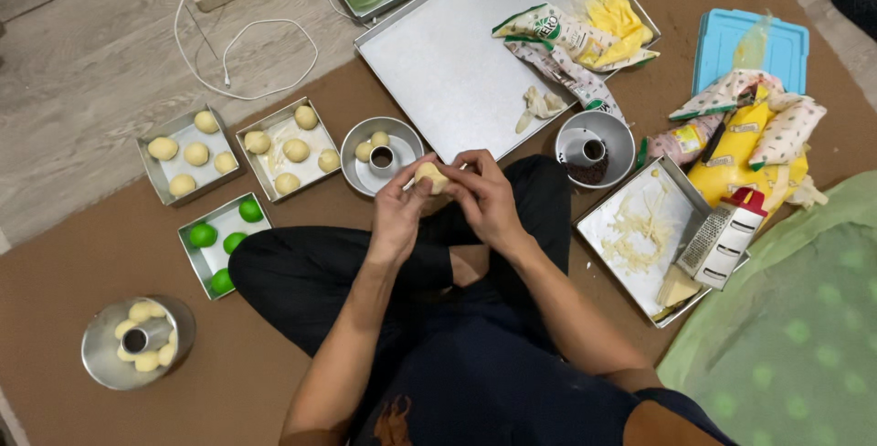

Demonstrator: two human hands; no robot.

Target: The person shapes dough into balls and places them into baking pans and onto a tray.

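Note:
I sit cross-legged on a brown mat. My left hand [398, 208] and my right hand [484, 195] meet in front of my knees, both pinching one pale yellow dough ball [430, 175]. Just beyond the hands stands a small round tube pan [402, 146] with two dough balls in it. Left of it, a square tin [272, 132] holds several pale dough balls.
Another square tin [152, 172] of dough balls and a tin [199, 259] of green balls lie at left. A filled tube pan [99, 355] sits near left. A large baking tray [438, 62], a tube pan [618, 140] with dark filling, a box grater [723, 238] and packets lie at right.

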